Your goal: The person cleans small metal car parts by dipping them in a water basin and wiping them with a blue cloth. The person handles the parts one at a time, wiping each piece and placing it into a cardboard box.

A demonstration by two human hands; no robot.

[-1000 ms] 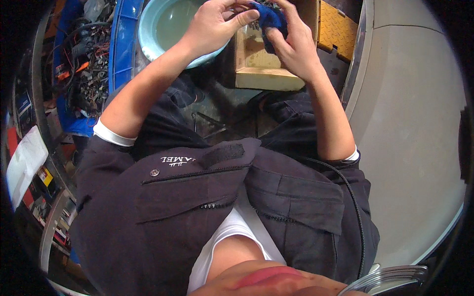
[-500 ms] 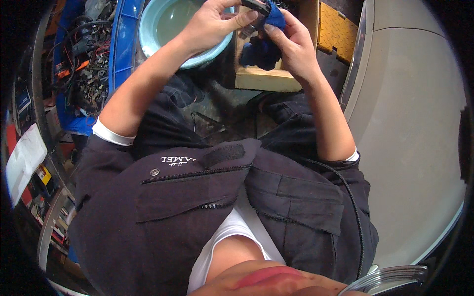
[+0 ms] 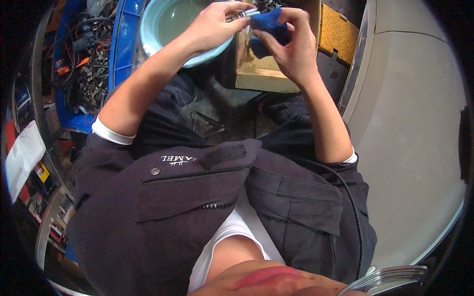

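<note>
At the top of the head view, my left hand [image 3: 213, 28] pinches a small metallic cylindrical part [image 3: 242, 16] between thumb and fingers; its exact kind is unclear. My right hand [image 3: 298, 52] grips a blue cloth [image 3: 266, 20] that touches the free end of the part. A darker fold of the cloth hangs below the right fingers. Both hands are held up close together, between a light-blue basin [image 3: 147, 37] on the left and an open cardboard box [image 3: 266, 81] beneath the right hand.
Cloudy liquid stands in the basin. Left of it, a blue crate [image 3: 126, 42] holds cables and many small parts [image 3: 91, 64]. A yellow ridged block [image 3: 338, 32] lies right of the box, beside a large beige panel [image 3: 414, 108]. Shelves with boxes line the far left.
The part in my left hand has turned, showing a silvery side instead of a black one. My right hand has shifted the cloth slightly, and its fingers are bent differently.
</note>
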